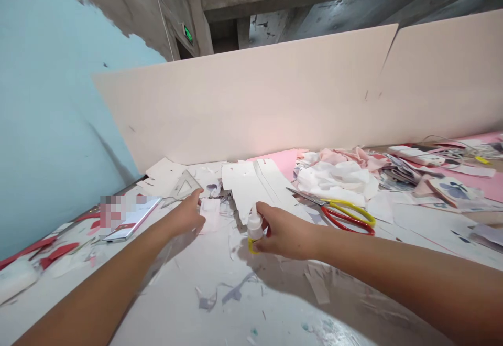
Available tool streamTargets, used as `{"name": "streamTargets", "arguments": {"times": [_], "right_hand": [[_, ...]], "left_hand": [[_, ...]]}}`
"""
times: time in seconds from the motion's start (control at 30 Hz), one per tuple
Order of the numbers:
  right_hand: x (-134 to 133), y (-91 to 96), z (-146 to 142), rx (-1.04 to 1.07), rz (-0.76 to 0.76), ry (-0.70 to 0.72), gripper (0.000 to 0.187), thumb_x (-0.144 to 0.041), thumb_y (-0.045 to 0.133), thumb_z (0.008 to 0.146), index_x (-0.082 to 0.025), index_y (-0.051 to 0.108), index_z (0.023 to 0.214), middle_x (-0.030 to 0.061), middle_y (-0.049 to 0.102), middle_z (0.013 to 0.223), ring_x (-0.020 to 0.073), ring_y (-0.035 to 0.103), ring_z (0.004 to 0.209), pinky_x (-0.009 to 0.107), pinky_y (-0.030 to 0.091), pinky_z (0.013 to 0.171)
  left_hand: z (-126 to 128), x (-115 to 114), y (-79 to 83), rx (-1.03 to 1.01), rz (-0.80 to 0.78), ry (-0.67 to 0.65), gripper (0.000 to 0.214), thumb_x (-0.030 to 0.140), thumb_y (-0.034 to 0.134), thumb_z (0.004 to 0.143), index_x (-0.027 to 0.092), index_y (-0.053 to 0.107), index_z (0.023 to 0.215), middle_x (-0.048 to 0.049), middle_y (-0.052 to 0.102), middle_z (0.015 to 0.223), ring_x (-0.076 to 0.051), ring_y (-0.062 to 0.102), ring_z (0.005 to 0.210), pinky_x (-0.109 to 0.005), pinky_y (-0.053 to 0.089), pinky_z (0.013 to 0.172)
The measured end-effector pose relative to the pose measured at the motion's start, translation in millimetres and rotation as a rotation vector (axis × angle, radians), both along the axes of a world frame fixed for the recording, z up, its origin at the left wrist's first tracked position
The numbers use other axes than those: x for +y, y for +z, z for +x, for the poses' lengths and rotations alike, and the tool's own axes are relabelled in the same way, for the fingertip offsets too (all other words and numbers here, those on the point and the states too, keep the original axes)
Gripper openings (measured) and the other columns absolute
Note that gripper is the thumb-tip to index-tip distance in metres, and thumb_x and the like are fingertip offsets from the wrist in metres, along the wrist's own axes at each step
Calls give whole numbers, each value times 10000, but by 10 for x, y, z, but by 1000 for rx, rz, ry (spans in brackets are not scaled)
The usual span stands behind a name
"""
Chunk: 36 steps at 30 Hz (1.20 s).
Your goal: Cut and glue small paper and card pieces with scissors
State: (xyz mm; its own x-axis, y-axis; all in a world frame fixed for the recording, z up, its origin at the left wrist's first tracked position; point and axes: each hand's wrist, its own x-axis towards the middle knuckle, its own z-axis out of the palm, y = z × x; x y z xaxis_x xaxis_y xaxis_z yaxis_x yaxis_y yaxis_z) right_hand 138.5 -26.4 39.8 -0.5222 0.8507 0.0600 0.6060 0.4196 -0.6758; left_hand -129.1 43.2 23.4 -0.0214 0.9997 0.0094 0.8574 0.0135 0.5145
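My right hand (285, 233) is wrapped round a small glue bottle (254, 227) with a white cap and a yellow base, standing on the white table (220, 314). My left hand (187, 213) reaches forward with its fingers resting on a small white paper piece (211, 214); the fingers look partly curled, thumb up. A clear plastic set square (184, 186) lies just beyond the left hand. White paper sheets (251, 181) lie ahead between the two hands.
Scissors with red and yellow handles (346, 214) lie right of the bottle. A phone (131, 220) lies at the left beside red scraps (58, 251). Crumpled white and pink cloth (338, 173) and printed paper pieces (456, 188) fill the right. A tall pale board (275, 94) stands behind.
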Motion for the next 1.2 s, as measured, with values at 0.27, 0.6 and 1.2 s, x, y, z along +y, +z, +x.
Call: {"name": "streamTargets", "arguments": {"times": [0.27, 0.6, 1.2], "right_hand": [[10, -212, -29, 98, -78, -10, 492, -286, 701, 579, -231, 393, 959, -5, 568, 823, 139, 530, 673, 238, 387, 550], [-123, -282, 0, 164, -32, -64, 480, -246, 668, 595, -228, 379, 978, 23, 557, 907, 168, 545, 783, 269, 434, 622], [223, -237, 1448, -459, 155, -552, 180, -366, 484, 754, -198, 532, 797, 133, 597, 856, 229, 559, 635, 332, 337, 521]], "left_hand": [[458, -416, 104, 29, 358, -383, 275, 273, 444, 749, 234, 537, 1005, -60, 496, 1154, -232, 441, 1096, -322, 408, 856], [808, -691, 22, -310, 140, -525, 269, 441, 562, 719, 203, 583, 843, -36, 583, 893, -190, 539, 851, -290, 426, 750], [-335, 253, -101, 12, 265, 346, 340, 470, 534, 653, 180, 486, 824, -59, 578, 769, -200, 543, 665, -270, 367, 517]]}}
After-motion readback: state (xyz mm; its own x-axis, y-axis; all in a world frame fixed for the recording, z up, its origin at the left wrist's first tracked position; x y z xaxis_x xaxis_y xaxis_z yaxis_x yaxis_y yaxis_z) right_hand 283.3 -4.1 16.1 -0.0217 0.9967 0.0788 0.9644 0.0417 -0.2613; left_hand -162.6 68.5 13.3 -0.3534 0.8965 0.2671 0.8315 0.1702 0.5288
